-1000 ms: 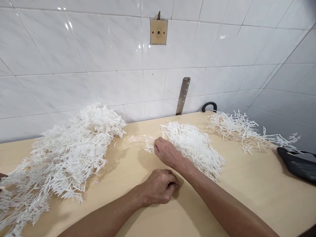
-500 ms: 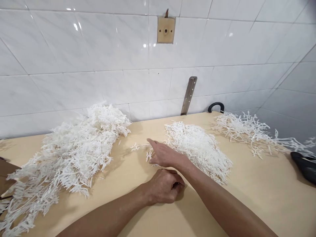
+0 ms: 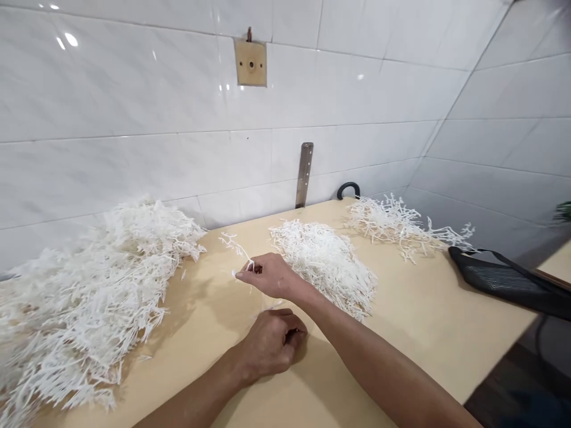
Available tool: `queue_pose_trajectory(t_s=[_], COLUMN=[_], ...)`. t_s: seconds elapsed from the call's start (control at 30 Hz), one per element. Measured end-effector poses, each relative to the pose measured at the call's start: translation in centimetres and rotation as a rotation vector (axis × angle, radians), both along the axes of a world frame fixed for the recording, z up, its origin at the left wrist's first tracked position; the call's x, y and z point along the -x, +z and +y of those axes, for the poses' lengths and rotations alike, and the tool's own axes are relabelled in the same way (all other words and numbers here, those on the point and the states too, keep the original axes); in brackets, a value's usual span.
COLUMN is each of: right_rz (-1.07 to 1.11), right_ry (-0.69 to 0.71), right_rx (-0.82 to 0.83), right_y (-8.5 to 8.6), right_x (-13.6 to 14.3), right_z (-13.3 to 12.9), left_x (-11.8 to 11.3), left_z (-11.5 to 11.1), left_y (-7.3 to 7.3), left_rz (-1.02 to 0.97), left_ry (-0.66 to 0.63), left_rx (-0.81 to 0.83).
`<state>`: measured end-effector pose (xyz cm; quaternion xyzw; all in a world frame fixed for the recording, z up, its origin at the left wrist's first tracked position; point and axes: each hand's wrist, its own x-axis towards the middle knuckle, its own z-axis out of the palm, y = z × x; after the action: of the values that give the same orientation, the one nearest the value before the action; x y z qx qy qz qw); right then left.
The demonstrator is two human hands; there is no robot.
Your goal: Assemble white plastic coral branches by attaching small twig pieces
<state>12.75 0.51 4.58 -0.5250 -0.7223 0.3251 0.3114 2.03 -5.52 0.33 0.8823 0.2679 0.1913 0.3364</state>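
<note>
My right hand (image 3: 266, 274) is above the table, thumb and fingers pinched on a thin white branched sprig (image 3: 236, 245) that points up and to the left. Just below it, my left hand (image 3: 274, 340) rests on the tabletop, curled into a fist. Whatever its fingers may hold is hidden. Behind my right wrist lies a heap of short white pieces (image 3: 328, 264). A larger pile of white branched sprigs (image 3: 102, 285) spreads over the left side of the table.
A looser bunch of white sprigs (image 3: 392, 223) lies at the back right of the table (image 3: 423, 333). Beside it is a black mesh-backed item (image 3: 499, 279). A black curved handle (image 3: 348, 189) and a metal strip (image 3: 304, 175) stand by the tiled wall (image 3: 169, 172).
The view has turned to the right. My right hand's fingers were extended low over some sprigs; now they pinch one sprig, lifted. My left fist stays on the table.
</note>
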Motion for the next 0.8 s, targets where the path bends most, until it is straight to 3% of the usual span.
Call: queue_pose_trajectory(t_s=[0.1, 0.17, 0.3, 0.4, 0.53, 0.7, 0.8], right_rz=[0.293, 0.377, 0.215, 0.161, 0.271, 0.458, 0.585], right_ry=[-0.053, -0.061, -0.040, -0.005, 0.036, 0.217, 0.025], right_rx=[0.170, 0.231, 0.156, 0.193, 0.284, 0.449, 0.380], right_y=[-0.3, -0.5, -0.2, 0.0, -0.8, -1.4, -0.2], right_x=[-0.8, -1.8, -4.4, -5.7, -5.4, -4.8, -6.6], right_z=[0.4, 0.8, 1.4, 1.8, 2.1, 1.8, 2.1], left_x=[-0.1, -0.1, -0.1, -0.1, -0.2, -0.2, -0.1], left_z=[0.0, 0.0, 0.0, 0.0, 0.0, 0.0, 0.0], left_y=[-0.1, -0.3, -0.5, -0.5, -0.7, -1.0, -0.9], left_rz=[-0.038, -0.046, -0.026, -0.028, -0.042, -0.024, -0.021], left_ry=[0.008, 0.005, 0.005, -0.007, 0.011, 0.023, 0.015], left_rx=[-0.005, -0.015, -0.047, -0.058, -0.077, -0.090, -0.081])
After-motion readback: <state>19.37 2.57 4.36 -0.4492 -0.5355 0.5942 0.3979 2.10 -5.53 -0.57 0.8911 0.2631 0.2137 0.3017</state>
